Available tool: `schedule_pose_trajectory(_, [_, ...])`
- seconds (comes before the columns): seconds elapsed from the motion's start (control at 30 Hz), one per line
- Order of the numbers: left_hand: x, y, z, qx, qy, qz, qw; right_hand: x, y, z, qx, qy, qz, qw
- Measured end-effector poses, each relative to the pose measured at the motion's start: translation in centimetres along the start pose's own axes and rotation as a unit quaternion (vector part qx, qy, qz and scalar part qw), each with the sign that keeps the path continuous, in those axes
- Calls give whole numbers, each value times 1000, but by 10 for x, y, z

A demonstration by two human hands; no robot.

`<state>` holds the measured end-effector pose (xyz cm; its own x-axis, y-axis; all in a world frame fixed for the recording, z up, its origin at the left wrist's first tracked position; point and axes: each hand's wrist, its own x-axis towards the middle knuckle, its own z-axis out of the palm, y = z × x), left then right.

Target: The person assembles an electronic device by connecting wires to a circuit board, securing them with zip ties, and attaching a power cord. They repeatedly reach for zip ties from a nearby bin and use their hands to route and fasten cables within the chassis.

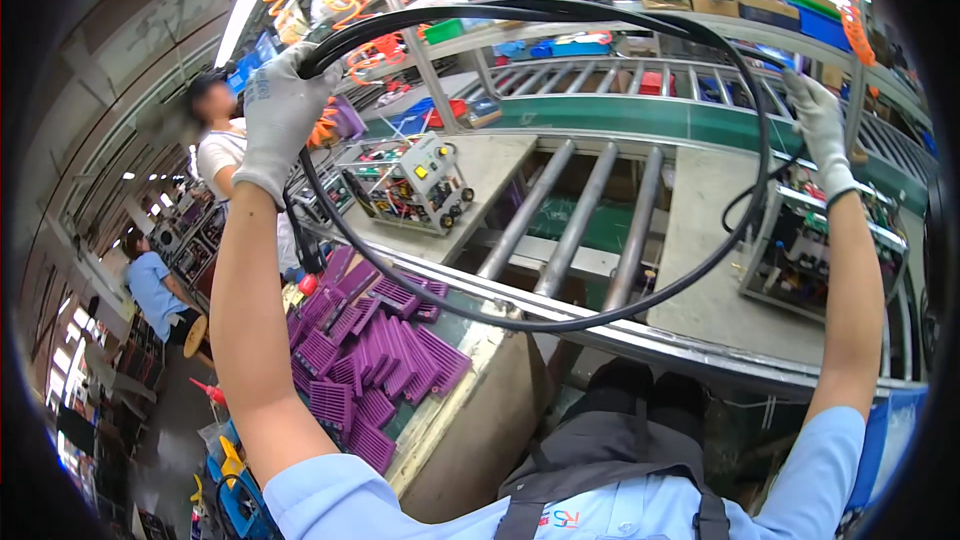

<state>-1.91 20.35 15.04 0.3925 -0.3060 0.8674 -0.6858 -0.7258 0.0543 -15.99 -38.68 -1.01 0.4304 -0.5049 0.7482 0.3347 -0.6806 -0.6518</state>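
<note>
Black rubber loop (560, 325) hangs stretched wide between both raised arms, above the roller conveyor (585, 215). Her left hand (278, 110), in a grey glove, is closed around the loop's upper left bend. The right hand (822, 125), gloved too, pinches the loop at its far right side. Purple ribbed parts (375, 360) lie heaped below the left arm.

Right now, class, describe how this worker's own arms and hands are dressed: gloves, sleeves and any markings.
Both hands wear light grey knit work gloves: the left hand and the right hand, whose glove has a dark cuff edge. The left glove carries a faint bluish marking. Forearms are uncovered below short light blue sleeves.
</note>
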Motion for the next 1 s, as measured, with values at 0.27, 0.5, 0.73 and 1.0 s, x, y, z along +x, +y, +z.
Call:
schedule_pose_trajectory(0.27, [-22, -42, -6, 298, 15, 0, 955, 15, 5, -37, -262, 58, -2, 963])
schedule_pose_trajectory(0.5, [-50, -87, 0, 330, 36, -61, 941, 10, 30, -70, -378, 88, -65, 919])
schedule_pose_trajectory(0.73, [-137, -251, -70, 347, 63, -87, 932, 74, 204, -311, 50, 89, 34, 994])
schedule_pose_trajectory(1.0, [-58, -135, -21, 476, -183, -201, 836, -34, 1, -127, -176, -146, 97, 969])
